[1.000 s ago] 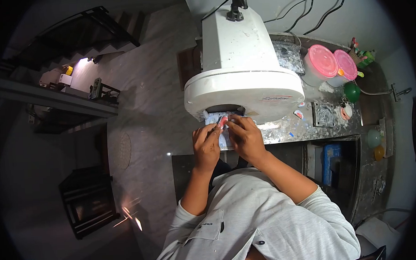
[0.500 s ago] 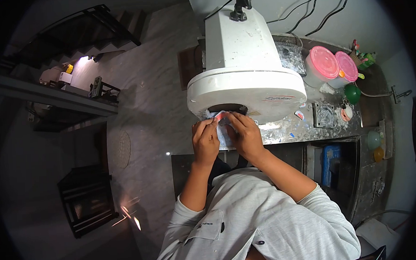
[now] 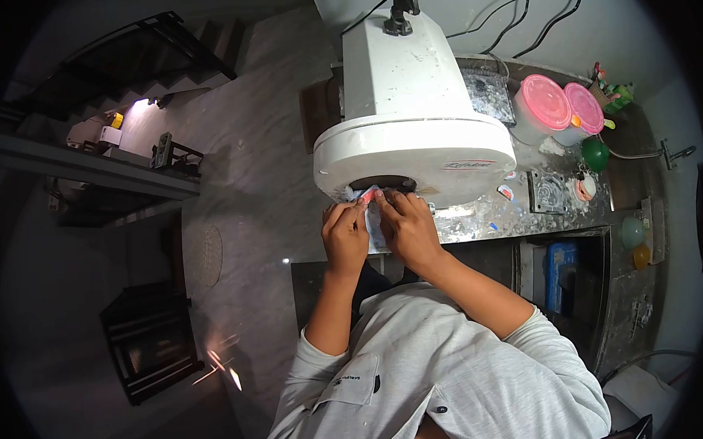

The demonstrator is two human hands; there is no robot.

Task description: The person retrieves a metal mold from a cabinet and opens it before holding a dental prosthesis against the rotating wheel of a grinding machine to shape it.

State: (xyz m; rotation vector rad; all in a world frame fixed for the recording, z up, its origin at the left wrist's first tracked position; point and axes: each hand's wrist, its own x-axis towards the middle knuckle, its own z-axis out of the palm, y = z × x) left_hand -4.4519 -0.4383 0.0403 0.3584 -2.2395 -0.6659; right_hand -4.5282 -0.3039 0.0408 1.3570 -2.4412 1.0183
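A small pink piece (image 3: 370, 195) is pinched between my two hands, right at the dark opening of a big white machine (image 3: 419, 142). My left hand (image 3: 345, 234) has its fingers closed on the piece's left side. From the right, my right hand (image 3: 405, 226) presses its thumb and fingertips against the same piece. A bluish-white cloth (image 3: 373, 233) hangs below and between the hands. The inside of the opening is dark, and the fingertips partly cover the piece.
To the right, a stained counter (image 3: 473, 223) carries a square metal plate (image 3: 548, 193), a pink-and-white dental model (image 3: 585, 189), a green ball (image 3: 596, 155) and tubs with pink lids (image 3: 546, 103). A faucet (image 3: 678, 154) is at the far right.
My right thumb and fingers have shifted on the pink piece, with the thumb now up against it. My left hand stays nearly in place. The view has moved slightly.
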